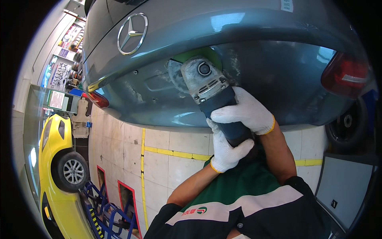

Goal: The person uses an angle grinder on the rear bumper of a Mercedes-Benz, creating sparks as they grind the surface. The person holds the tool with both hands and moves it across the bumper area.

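An angle grinder (219, 101) with a silver gear head and dark body is held in both of my white-gloved hands. My right hand (250, 111) wraps around the body just behind the head. Lower down, my left hand (230, 150) grips the rear end of the tool. A green disc (209, 55) shows behind the grinder head, against or very near the recessed panel of a grey-blue car trunk lid (274, 67); whether it touches, I cannot tell. Pale scuffed patches (133, 93) mark the paint on either side of the tool.
A round chrome badge (132, 34) sits on the lid to the left, and a red tail light (345, 75) at the right. A yellow car body (61, 159) and blue metal frames (113, 215) stand at left. A tire (347, 121) and a grey panel (345, 189) are at right.
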### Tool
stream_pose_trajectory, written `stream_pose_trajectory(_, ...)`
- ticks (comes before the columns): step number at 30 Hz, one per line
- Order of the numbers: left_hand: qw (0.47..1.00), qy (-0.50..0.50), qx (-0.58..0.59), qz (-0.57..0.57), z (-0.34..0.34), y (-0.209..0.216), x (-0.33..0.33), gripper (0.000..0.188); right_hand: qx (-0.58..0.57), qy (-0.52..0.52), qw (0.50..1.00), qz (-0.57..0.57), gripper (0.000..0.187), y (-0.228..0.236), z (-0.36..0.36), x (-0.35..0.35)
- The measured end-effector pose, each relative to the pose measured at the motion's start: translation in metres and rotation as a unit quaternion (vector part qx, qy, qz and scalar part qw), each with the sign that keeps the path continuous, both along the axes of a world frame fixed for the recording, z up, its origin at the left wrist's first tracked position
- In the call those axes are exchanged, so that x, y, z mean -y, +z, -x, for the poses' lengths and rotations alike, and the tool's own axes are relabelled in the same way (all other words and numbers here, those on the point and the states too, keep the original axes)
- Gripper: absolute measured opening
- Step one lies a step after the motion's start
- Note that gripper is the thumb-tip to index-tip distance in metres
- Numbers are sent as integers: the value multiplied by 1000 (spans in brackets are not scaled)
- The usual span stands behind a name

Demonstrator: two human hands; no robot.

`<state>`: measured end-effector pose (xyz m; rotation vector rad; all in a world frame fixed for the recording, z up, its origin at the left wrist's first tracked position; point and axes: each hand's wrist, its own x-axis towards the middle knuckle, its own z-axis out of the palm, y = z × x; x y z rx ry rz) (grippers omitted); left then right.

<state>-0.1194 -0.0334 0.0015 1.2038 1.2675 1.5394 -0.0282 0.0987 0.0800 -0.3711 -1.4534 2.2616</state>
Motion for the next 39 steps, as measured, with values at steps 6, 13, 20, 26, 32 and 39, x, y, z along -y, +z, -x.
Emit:
stream_pose_trajectory(6,999,14,41,6,-1,1,2,44,-9,29,999,28,31,-1,5,1)
stream_pose_trajectory(13,998,31,49,-14,-5,4,1,43,12,22,1000,-6,31,-1,8,-1)
stream_pose_trajectory(20,996,34,79,-12,-10,3,6,41,17,10,1000,2,31,1,3,5)
stream_pose_trajectory(26,999,-27,22,13,1,-10,12,66,15,12,1000,-9,31,1,2,4)
stream_pose_trajectory(32,1000,-22,9,20,1,-4,7,62,13,0,1000,-8,34,0,4,2)
stream_pose_trajectory(39,1000,-18,3,0,1,-4,6,58,9,-13,999,-39,31,2,3,4)
